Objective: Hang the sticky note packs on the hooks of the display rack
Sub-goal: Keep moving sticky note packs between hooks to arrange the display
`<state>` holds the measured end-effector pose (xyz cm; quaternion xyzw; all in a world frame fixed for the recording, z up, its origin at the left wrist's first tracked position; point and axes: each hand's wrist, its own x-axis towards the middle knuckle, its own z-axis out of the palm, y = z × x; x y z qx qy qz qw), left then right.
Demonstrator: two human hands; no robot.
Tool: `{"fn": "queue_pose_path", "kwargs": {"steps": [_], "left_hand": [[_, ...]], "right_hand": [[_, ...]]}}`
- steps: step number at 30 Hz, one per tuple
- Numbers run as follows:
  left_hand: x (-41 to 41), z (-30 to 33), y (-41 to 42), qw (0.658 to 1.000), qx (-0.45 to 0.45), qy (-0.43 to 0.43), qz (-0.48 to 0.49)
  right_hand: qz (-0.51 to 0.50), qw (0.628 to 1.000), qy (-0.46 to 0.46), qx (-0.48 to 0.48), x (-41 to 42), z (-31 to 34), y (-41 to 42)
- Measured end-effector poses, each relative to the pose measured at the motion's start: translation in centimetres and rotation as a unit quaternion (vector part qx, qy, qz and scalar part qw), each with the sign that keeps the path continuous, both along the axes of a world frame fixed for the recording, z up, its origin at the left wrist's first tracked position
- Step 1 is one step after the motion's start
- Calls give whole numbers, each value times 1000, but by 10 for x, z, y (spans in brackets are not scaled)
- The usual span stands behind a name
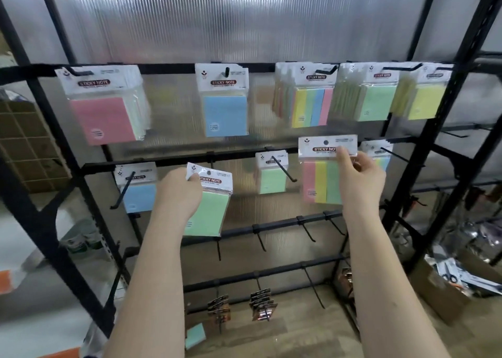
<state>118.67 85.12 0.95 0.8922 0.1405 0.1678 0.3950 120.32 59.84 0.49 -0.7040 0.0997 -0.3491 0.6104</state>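
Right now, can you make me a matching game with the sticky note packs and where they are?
Things:
1. pink pack
2. striped pack
3. loose green pack
4. blue pack

Places:
A. held by the left hand
B. top row, second hook from the left
C. held by the right hand
D. top row, leftmost hook

Pairs: 1-D, 2-C, 3-A, 4-B
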Motion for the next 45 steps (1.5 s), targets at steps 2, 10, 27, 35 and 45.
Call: {"fn": "queue_pose_path", "kwargs": {"steps": [2, 10, 27, 35, 45], "left_hand": [[2, -1, -6, 1000, -13, -3, 6], [13, 8, -41, 998, -36, -23, 43], [24, 13, -55, 998, -33, -33, 46], [27, 15, -55, 997, -45, -49, 44], [25, 18, -60, 997, -45, -60, 28]], "right_hand": [[17, 999, -33, 2, 6, 20, -5], [63, 991, -113, -26, 51, 86, -15], [47, 995, -77, 38, 93, 95, -20], [48, 997, -30, 59, 119, 91, -10], [26, 993, -50, 103, 135, 87, -7]]}}
